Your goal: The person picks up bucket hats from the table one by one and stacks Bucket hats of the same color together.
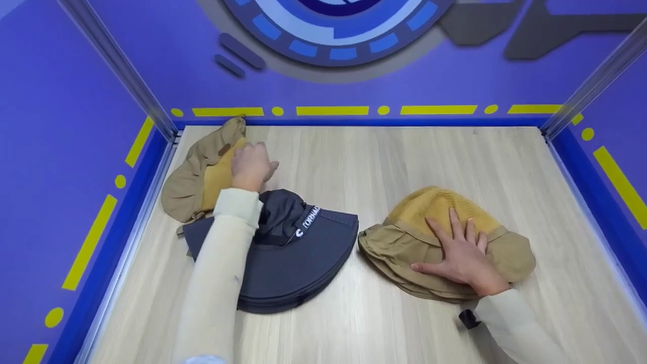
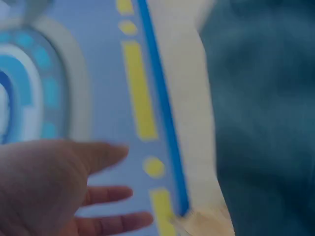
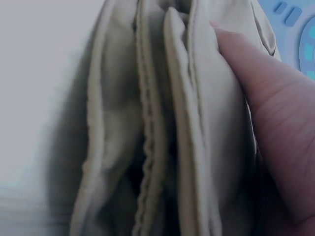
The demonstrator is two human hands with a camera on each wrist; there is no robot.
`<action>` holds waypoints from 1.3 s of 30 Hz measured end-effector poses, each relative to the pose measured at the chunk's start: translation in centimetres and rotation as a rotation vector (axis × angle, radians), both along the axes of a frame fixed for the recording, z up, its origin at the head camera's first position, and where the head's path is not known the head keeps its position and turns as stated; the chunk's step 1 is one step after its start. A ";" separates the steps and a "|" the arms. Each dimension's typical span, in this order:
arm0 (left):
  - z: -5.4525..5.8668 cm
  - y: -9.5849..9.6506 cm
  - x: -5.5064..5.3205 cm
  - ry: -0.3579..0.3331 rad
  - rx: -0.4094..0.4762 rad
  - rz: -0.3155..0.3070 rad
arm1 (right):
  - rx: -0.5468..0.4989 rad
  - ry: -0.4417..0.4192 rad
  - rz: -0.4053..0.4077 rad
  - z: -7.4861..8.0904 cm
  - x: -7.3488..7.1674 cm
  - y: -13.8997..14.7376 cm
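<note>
On the right of the table lies a stack of tan hats point(image 1: 404, 242) with a mustard ribbed crown. My right hand point(image 1: 460, 255) rests on it, fingers spread; in the right wrist view, the thumb lies against the layered brims point(image 3: 152, 147). A dark navy bucket hat point(image 1: 298, 268) with a lettered band sits left of centre, more brim edges under it. My left hand point(image 1: 251, 164) is beside another tan and mustard hat point(image 1: 189, 174) at the back left, overlapping it in the head view. Its fingers point(image 2: 110, 225) look extended with nothing between them in the blurred left wrist view.
The wooden table point(image 1: 333, 162) is enclosed by a blue printed back wall point(image 1: 333, 93) and side walls with metal edge posts. My left forearm passes over the navy hat's left part. A small black object point(image 1: 469, 319) is at my right cuff.
</note>
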State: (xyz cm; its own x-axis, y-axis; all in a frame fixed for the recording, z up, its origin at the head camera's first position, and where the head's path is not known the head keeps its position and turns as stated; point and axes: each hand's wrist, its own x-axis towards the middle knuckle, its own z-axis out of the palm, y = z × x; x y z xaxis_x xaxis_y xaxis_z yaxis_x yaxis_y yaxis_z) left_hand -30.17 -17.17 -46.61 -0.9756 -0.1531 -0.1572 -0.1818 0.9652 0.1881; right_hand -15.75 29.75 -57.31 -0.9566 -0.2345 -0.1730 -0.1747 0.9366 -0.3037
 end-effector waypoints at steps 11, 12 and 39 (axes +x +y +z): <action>-2.6 -5.1 -1.2 -0.329 0.046 0.181 | -0.017 -0.001 -0.004 -0.1 -0.1 0.3; -2.6 -5.4 -1.1 -0.343 0.050 0.187 | -0.019 -0.001 -0.005 0.0 -0.1 0.2; -2.8 -9.9 -1.1 -0.035 0.072 0.158 | -0.035 -0.009 -0.011 -0.1 0.0 0.1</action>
